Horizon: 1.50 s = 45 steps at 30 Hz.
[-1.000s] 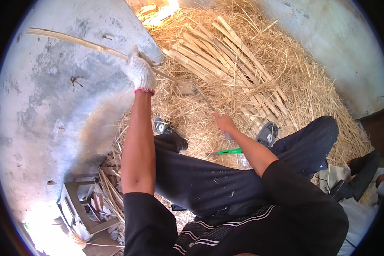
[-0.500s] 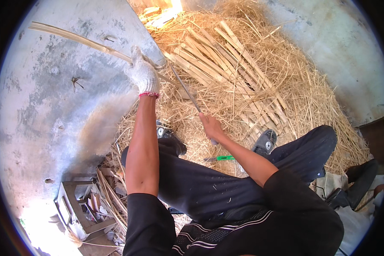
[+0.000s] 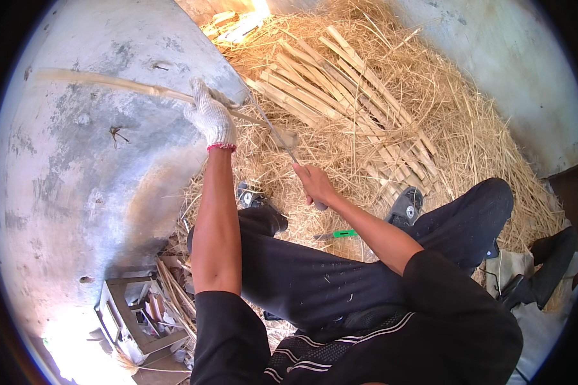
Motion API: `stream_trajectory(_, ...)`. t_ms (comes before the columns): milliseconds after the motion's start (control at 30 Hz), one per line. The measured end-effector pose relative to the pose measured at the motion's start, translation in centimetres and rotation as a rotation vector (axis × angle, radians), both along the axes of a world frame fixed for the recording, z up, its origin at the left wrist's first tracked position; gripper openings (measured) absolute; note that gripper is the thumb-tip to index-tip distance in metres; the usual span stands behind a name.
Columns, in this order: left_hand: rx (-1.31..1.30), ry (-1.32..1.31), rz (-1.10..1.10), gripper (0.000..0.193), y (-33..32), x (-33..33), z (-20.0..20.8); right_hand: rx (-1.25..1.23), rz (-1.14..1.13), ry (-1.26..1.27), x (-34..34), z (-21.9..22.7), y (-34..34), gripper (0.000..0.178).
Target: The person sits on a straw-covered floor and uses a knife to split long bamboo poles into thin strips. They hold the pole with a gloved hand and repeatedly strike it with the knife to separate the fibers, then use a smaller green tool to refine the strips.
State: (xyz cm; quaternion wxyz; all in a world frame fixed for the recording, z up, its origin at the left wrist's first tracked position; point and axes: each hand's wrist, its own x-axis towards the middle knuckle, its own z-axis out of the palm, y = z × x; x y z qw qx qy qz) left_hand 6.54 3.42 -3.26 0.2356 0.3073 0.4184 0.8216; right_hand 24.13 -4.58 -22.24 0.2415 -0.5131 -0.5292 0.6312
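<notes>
My left hand (image 3: pixel 210 120), in a white knitted glove with a red cuff, is closed around a long, pale split bamboo strip (image 3: pixel 135 86). The strip's far end reaches left in front of the wall and is smeared by motion. Its other end comes out on the right of the glove and meets the thin blade of a knife (image 3: pixel 275 130). My bare right hand (image 3: pixel 316 185) grips that knife by its handle, with the blade slanting up and to the left. Exactly how the edge touches the strip is hard to make out.
Split strips (image 3: pixel 350 96) lie in a heap on curly shavings (image 3: pixel 459 122) ahead of me. A green-handled cutter (image 3: pixel 345 233) rests between my legs. Grey walls (image 3: pixel 115 42) stand left and right. At lower left is a wooden frame (image 3: pixel 119 301) with scraps.
The bamboo strip's left end has dropped and blurred, and my gloved hand sits slightly lower. The knife blade has shifted a little left along with my right hand.
</notes>
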Motion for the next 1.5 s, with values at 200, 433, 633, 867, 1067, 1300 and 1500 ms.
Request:
stream_trajectory(200, -0.008, 0.051, -0.109, 0.043, 0.6, 0.5, -0.1, 0.066, 0.016, -0.302, 0.4, -4.4, 1.7, 0.069)
stream_trajectory(433, -0.018, 0.008, -0.085, 0.043, 0.5, 0.5, 0.1, 0.342, -0.079, -0.153, -0.9, -0.4, 2.8, 0.072)
stream_trajectory(633, -0.071, -0.034, -0.007, 0.043, 1.1, 0.0, 0.5, 0.089, -0.201, -0.485, -0.8, -12.3, 2.3, 0.073)
stream_trajectory(867, -0.010, -0.057, -0.026, 0.043, 0.7, -0.9, 0.0, 0.104, -0.099, -0.365, 2.9, -9.9, 0.4, 0.075)
stream_trajectory(1067, -0.033, -0.010, -0.161, 0.038, 0.1, -1.0, 0.1, -0.187, -0.154, -0.137, -1.7, -5.0, 1.0, 0.070)
stream_trajectory(1300, -0.032, -0.038, -0.018, 0.038, -0.5, -2.9, -0.3, 0.250, -0.105, -0.299, -2.7, -5.5, 0.7, 0.075)
stream_trajectory(1500, -0.035, -0.081, 0.035, 0.037, -0.3, -2.3, -0.2, -0.038, -0.098, -0.367, -1.7, -5.0, 1.4, 0.072)
